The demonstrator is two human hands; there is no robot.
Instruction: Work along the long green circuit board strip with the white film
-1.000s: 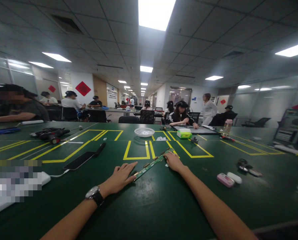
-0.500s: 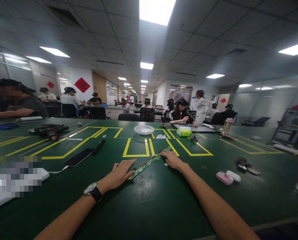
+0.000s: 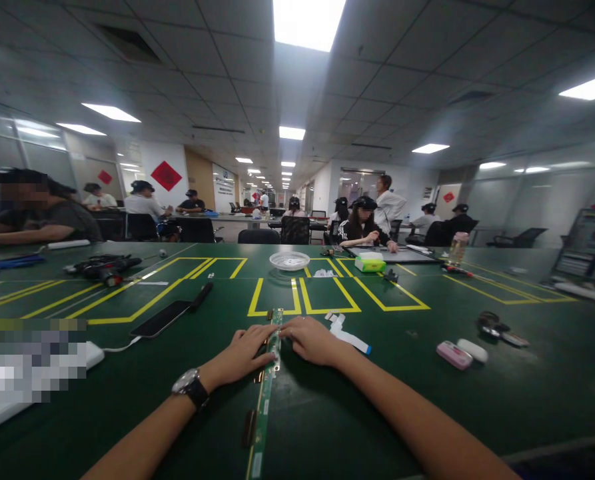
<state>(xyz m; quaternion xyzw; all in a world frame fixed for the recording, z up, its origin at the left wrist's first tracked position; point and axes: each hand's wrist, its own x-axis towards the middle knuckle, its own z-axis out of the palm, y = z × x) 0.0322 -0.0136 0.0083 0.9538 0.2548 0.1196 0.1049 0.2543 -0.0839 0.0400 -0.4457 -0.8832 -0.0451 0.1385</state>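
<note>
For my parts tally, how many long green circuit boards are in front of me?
1: the long green circuit board on the table, your left hand partly over it, your right hand beside its far part. Your hands hide some of it.

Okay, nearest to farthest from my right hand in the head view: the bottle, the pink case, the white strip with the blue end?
From your right hand:
1. White strip: close by on its right.
2. Pink case: farther right.
3. Bottle: right, well beyond the case.

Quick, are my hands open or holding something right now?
Left hand: open, fingers resting on the green circuit board.
Right hand: fingers bent at its edge; grip can't be told.
</note>
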